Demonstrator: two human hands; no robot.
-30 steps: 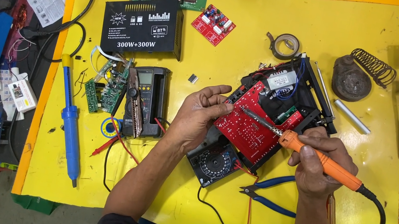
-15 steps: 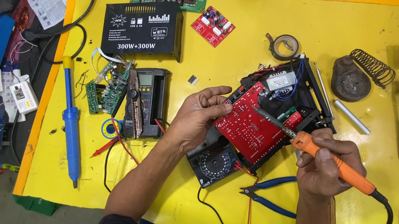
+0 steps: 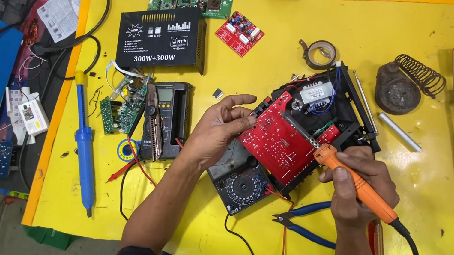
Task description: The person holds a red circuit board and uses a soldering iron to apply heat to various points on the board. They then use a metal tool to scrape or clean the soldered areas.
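My right hand (image 3: 358, 188) grips an orange-handled soldering iron (image 3: 352, 181); its metal tip rests on a red circuit board (image 3: 282, 145). That board lies tilted in an open black device chassis (image 3: 336, 108) with a transformer and wires. My left hand (image 3: 219, 131) holds the board's left edge, thumb and fingers partly spread. A black dial multimeter (image 3: 242, 184) sits just below the board.
Blue-handled pliers (image 3: 309, 222) lie under my right hand. On the yellow mat (image 3: 291, 28) are a black box (image 3: 159, 38), a second meter (image 3: 168, 115), a blue desoldering pump (image 3: 84, 144), small boards, a tape roll (image 3: 317, 54) and an iron stand (image 3: 407, 83).
The iron's tip has slid from the board's left area toward its upper right side. My right hand moved slightly right. My left hand stayed at the board's edge, fingers opening a little.
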